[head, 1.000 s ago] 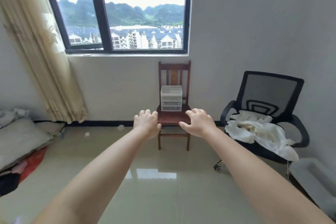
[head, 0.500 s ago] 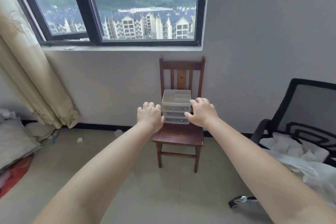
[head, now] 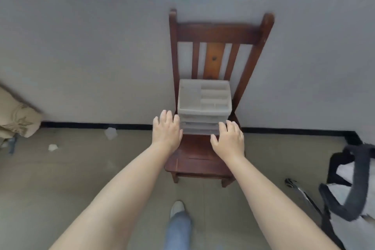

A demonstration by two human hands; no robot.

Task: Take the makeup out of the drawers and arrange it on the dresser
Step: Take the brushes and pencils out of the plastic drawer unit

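A small translucent drawer unit (head: 204, 105) stands on the seat of a dark wooden chair (head: 219, 32) against the wall. Its top is an open tray with compartments; stacked drawers below look closed and their contents are blurred. My left hand (head: 166, 131) hovers at the unit's lower left corner, fingers straight, holding nothing. My right hand (head: 228, 141) hovers at the lower right front of the unit, fingers straight, holding nothing. Whether either hand touches the unit I cannot tell. No makeup is visible.
A black office chair (head: 353, 191) with white cloth on it stands at the right. A beige curtain (head: 16, 119) hangs at the left edge. Small white scraps (head: 110, 133) lie on the tiled floor by the wall. My shoe and trouser leg (head: 178, 223) show below.
I have walked closer and the view has tilted down; the chair and drawer unit fill more of the frame. Both hands have reached the front of the unit and their fingers have straightened.
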